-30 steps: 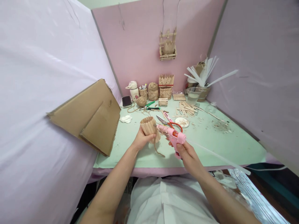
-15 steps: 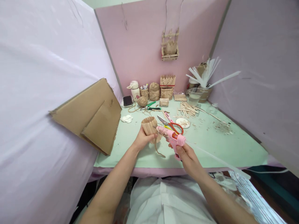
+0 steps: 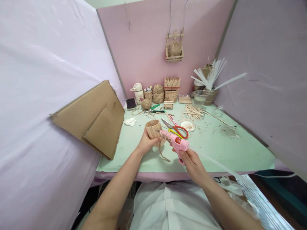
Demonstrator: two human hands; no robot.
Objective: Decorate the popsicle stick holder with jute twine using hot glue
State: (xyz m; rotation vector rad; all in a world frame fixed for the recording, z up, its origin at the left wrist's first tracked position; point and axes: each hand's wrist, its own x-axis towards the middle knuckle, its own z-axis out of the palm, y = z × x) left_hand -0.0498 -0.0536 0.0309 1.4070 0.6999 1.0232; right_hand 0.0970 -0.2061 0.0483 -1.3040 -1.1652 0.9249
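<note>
Toward the front edge of the counter (image 3: 240, 150), gripping a stick cup (image 3: 152, 131) in the left hand (image 3: 146, 142) and a glue gun (image 3: 177, 146) in the right hand (image 3: 193, 162), seemingly gluing beside loose twine (image 3: 162, 155), next perhaps needing to press it on.

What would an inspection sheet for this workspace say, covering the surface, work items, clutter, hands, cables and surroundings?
Surface: green tabletop, with scraps scattered toward the right.
Job's things: stick cup with a twine end trailing from it; pink glue gun, nozzle at the cup's side, contact unclear.
Clutter: loose wooden sticks, red-handled scissors, twine ball.
Hands: left hand grips the cup; right hand holds the glue gun.
Cables: thin white cord beyond the table's front right; its ends unclear.
Surroundings: cardboard at left, pink back wall.
</note>
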